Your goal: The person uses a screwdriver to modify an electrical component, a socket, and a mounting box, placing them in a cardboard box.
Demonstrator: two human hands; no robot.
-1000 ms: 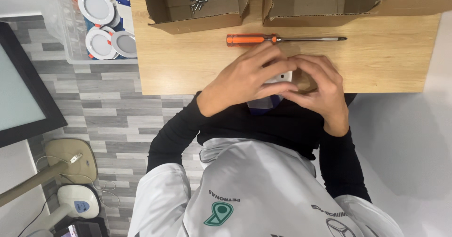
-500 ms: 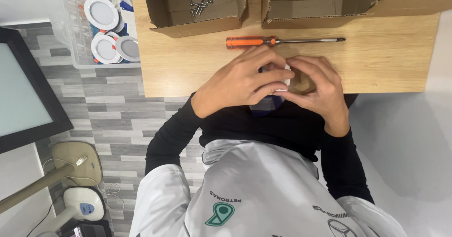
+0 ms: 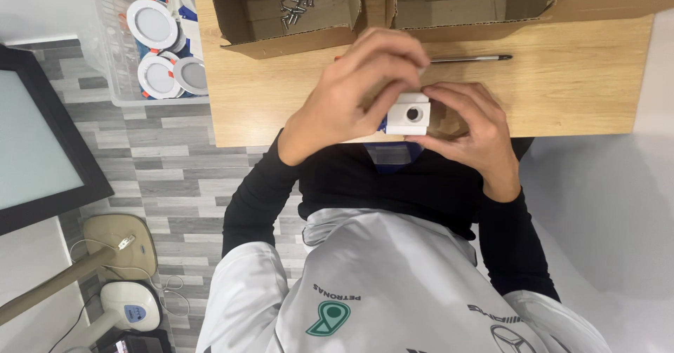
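Both my hands hold a small white square part point(image 3: 409, 113) with a round dark hole in its face, above the near edge of the wooden table point(image 3: 576, 79). My left hand point(image 3: 354, 93) grips it from the left and top with fingers curled over it. My right hand point(image 3: 469, 132) cups it from the right and below. A bit of blue point(image 3: 382, 123) shows under the part. The screwdriver's metal shaft point(image 3: 470, 58) lies on the table behind my hands, its handle hidden by my left hand.
Two open cardboard boxes stand at the table's back: the left box point(image 3: 242, 16) holds several screws point(image 3: 291, 2), and the right box point(image 3: 547, 5) holds a small white piece. A clear bin point(image 3: 105, 51) of round white lamps point(image 3: 151, 24) sits left. A dark-framed screen point(image 3: 42, 142) stands on the left.
My hands have risen toward the camera with the white part. Its holed face now shows, and my left hand now covers the orange screwdriver handle.
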